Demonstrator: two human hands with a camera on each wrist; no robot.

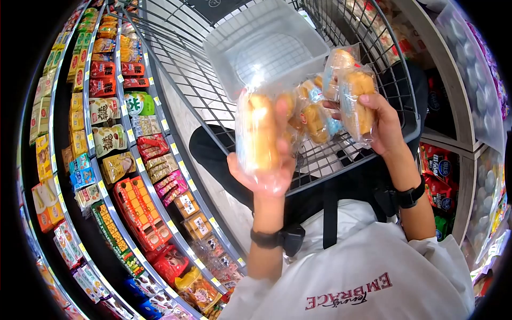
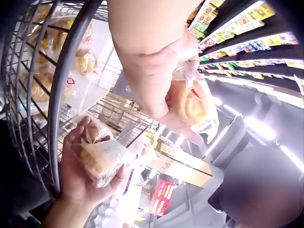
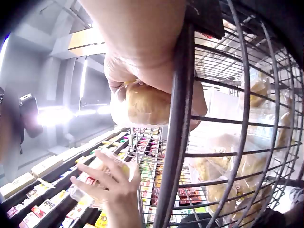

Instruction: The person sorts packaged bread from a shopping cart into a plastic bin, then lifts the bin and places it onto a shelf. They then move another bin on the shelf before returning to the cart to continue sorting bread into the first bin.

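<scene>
On the left, our left hand (image 1: 269, 184) cradles an oblong golden bread roll in clear plastic (image 1: 261, 128), spread fingers curving round the wrapper. The roll's long axis points away from us, toward the near edge of a translucent white rectangular plastic bin (image 1: 214, 61) in the dark wire shopping cart (image 3: 178, 128); we judge this hand the nearer to it. Between our hands, golden bread packs in printed clear film (image 1: 316, 125) lie in the cart. Rightmost, our right hand (image 1: 388, 122) pinches a clear-wrapped golden loaf (image 1: 356, 116), also pointing outward; whether its fingers hold the wrapped loaf just beyond (image 1: 341, 57), we cannot tell.
</scene>
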